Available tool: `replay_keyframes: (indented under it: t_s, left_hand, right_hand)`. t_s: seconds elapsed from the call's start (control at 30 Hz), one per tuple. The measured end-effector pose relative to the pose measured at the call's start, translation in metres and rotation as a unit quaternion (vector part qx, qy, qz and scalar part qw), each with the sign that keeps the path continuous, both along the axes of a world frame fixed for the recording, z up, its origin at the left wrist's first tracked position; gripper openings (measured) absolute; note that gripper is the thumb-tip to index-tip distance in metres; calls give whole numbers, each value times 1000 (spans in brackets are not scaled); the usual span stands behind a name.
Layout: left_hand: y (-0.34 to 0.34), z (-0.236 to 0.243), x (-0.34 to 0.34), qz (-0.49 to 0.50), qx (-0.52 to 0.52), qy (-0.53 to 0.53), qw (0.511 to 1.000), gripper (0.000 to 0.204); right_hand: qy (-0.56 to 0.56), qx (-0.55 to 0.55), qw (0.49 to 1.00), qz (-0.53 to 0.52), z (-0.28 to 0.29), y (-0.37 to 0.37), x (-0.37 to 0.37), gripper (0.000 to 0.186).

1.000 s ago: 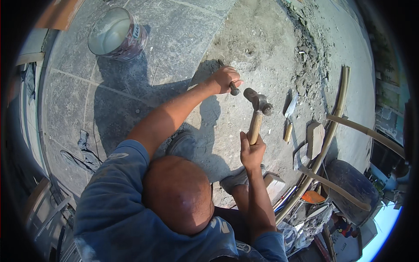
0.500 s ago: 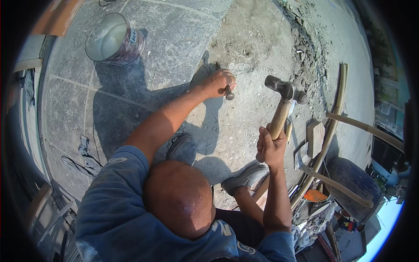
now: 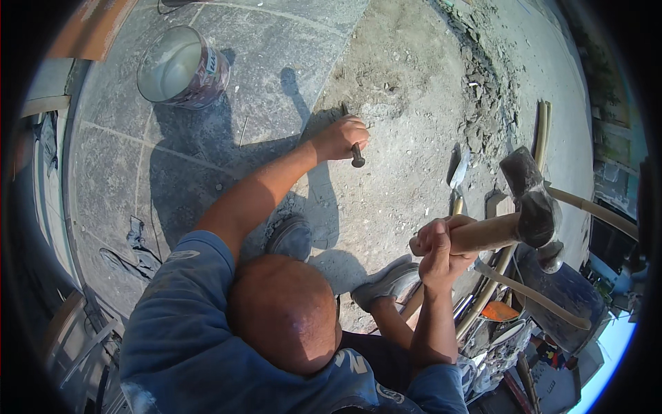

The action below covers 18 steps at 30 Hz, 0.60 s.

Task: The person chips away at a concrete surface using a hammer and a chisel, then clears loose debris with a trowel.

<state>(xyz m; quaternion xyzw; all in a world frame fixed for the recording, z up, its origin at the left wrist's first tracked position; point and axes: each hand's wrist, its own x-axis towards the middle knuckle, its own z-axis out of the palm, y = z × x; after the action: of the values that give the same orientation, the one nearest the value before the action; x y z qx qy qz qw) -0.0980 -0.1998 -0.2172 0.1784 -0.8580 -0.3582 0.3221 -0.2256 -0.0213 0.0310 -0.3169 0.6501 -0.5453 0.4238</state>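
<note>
My left hand (image 3: 343, 138) is wrapped round a steel chisel (image 3: 357, 160). The chisel's blunt struck end sticks out on the near side of the fist, and its far tip shows just beyond the fingers at the edge of the tiles. My right hand (image 3: 445, 252) grips a hammer (image 3: 488, 233) by its pale wooden handle. The hammer's heavy dark head is raised well to the right, apart from the chisel. On the ground between the hands and farther right lies a small trowel (image 3: 460, 172).
A paint bucket (image 3: 214, 79) with whitish contents stands at the far left on grey tiles (image 3: 276, 41). Broken rubble (image 3: 479, 96) runs along the far right. Long poles (image 3: 543, 131), a block (image 3: 498, 204) and a dark tub (image 3: 576, 293) lie right. My shoes are close by.
The hammer has swung back to the right and up, its head now turned rightward and nearer the camera. My left hand and the chisel have shifted only slightly.
</note>
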Motion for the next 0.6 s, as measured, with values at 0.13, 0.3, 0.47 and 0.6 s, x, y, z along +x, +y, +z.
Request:
replay_keyframes:
  t_s: [0.13,0.3,0.47,0.6]
  left_hand:
    - [-1,-4,-6,-34,-23,-48,998,20]
    - [1,-14,12,-55,-42,-18,997,17]
    - [2,-13,7,-60,-54,-59,995,19]
    - [4,-5,6,-86,-46,-182,978,15]
  right_hand:
    - [153,184,960,148,-66,29,-23,15]
    - [230,246,912,235,-63,28,-29,23]
    - [162,168,962,141,-50,19,-14,23]
    - [285,278,874,279,-93,43,-19,20]
